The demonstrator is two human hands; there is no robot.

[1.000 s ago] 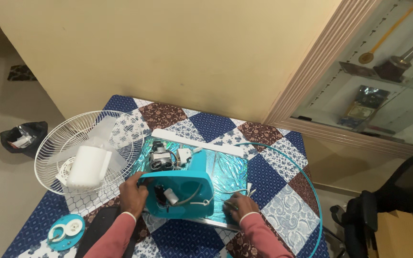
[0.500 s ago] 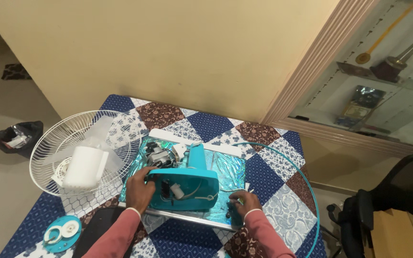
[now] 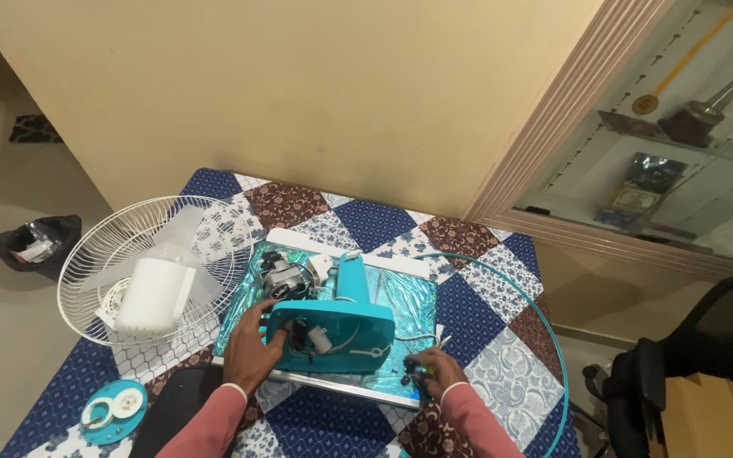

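Observation:
A teal fan base (image 3: 337, 332) lies tipped on a shiny teal tray (image 3: 400, 298), its open underside with wires and a small white part facing me. The fan motor (image 3: 282, 277) sits at the base's far end. My left hand (image 3: 252, 349) grips the base's left edge. My right hand (image 3: 428, 374) rests on the tray's near right corner, fingers closed on a small dark object I cannot identify. A white cord runs from the base toward my right hand.
A white wire fan guard (image 3: 150, 267) holding a white motor cover (image 3: 154, 294) lies left on the patchwork cloth (image 3: 502, 373). A teal ring (image 3: 545, 339) curves at the right. A teal and white disc (image 3: 112, 410) lies near left. A dark chair (image 3: 706, 365) stands right.
The fan base has tilted further up and shifted slightly right under my left hand. My right hand has slid a little toward me along the tray's edge.

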